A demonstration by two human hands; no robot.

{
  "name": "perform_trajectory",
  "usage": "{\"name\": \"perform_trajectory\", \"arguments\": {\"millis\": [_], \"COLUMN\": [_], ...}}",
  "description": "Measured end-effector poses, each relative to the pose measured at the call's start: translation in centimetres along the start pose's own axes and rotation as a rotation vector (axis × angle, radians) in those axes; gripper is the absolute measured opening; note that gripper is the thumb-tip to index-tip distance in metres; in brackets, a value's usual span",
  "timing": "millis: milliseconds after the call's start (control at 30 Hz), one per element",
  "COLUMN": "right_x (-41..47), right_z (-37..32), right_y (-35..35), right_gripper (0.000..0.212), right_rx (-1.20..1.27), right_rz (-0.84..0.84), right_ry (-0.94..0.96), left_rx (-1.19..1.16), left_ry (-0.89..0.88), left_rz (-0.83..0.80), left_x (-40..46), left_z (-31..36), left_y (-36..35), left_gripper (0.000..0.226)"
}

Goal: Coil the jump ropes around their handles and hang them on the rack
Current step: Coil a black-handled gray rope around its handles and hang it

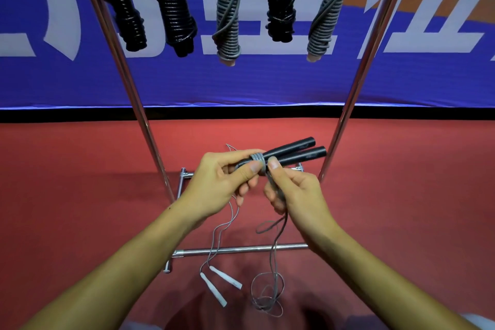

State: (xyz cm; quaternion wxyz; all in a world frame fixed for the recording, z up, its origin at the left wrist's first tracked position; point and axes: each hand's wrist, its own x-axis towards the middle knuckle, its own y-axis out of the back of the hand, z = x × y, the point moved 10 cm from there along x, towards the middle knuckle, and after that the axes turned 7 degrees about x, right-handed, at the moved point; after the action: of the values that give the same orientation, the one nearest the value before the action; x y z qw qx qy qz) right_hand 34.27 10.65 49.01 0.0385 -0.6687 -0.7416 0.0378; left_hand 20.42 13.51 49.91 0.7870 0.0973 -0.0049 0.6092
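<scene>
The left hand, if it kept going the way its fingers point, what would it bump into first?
Probably the right hand. The left hand points right along the black handles it grips, and the right thumb sits just past its thumb at the grey rope wraps. Depth is unclear.

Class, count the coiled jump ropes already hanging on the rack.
5, in a row from left: black, black, grey, black, grey. More may hang beyond the frame.

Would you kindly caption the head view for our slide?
Both hands wind grey cord around paired black handles; five coiled ropes hang above.
</scene>
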Motion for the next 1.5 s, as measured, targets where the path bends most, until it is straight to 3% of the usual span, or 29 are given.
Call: {"name": "perform_trajectory", "arguments": {"millis": [100,200,300,400,467,533,600,633,867,933,1100,1167,1333,1500], "right_x": [0.4,0.7,1.0,1.1,0.9,-0.6,-1.4,-1.1,0.0,-0.2,-0.4,0.1,1.7,1.7], "right_z": [0.1,0.6,-0.1,-0.1,1.7,2.9,1.8,1.1,-1.9,-2.9,-3.7,-3.4,-3.0,-2.7], "right_y": [0.2,0.8,2.2,2.2,1.9,0.6,0.0,0.6,1.9,1.0,0.2,0.9,3.5,3.4], "right_gripper": [0.019,0.013,0.005,0.011,0.017,0.015,0.012,0.016,0.017,0.017,0.032,0.038,0.012,0.015], "right_rx": [-0.012,-0.073,-0.217,-0.217,0.021,0.473,0.688,0.567,-1.211,-1.373,-1.419,-1.275,-0.816,-0.712], "right_rz": [-0.084,-0.095,-0.008,-0.018,-0.049,-0.11,-0.202,-0.229,-0.104,-0.09,-0.081,-0.1,-0.139,-0.285], "right_ry": [-0.016,-0.039,0.055,0.016,-0.215,-0.557,-0.683,-0.623,0.157,0.333,0.622,0.566,0.294,0.153], "left_rx": [-0.064,-0.077,-0.043,0.033,0.094,0.121,0.128,0.137,0.416,0.481,0.585,0.627,0.588,0.498], "left_ry": [0.01,0.014,0.007,0.001,-0.011,-0.034,-0.069,-0.081,-0.022,-0.031,-0.029,-0.032,0.012,0.055], "left_rz": [0.072,0.085,0.094,0.109,0.107,0.108,0.124,0.134,0.104,0.08,-0.017,-0.095,-0.257,-0.433], "left_x": [0.4,0.6,0.6,0.7,0.6,0.3,0.1,0.1,0.4,0.4,0.3,0.1,0.0,-0.9], "left_z": [0.2,0.1,0.0,-0.4,-0.5,-0.2,0.5,0.8,-1.6,-1.6,-1.1,-1.1,-1.5,-1.6], "left_y": [1.3,1.5,1.6,1.8,1.8,1.5,1.4,1.5,1.5,1.4,1.0,0.3,-0.6,-2.0], "left_gripper": [0.024,0.025,0.024,0.021,0.021,0.022,0.024,0.024,0.021,0.016,0.015,0.015,0.016,0.022]}}
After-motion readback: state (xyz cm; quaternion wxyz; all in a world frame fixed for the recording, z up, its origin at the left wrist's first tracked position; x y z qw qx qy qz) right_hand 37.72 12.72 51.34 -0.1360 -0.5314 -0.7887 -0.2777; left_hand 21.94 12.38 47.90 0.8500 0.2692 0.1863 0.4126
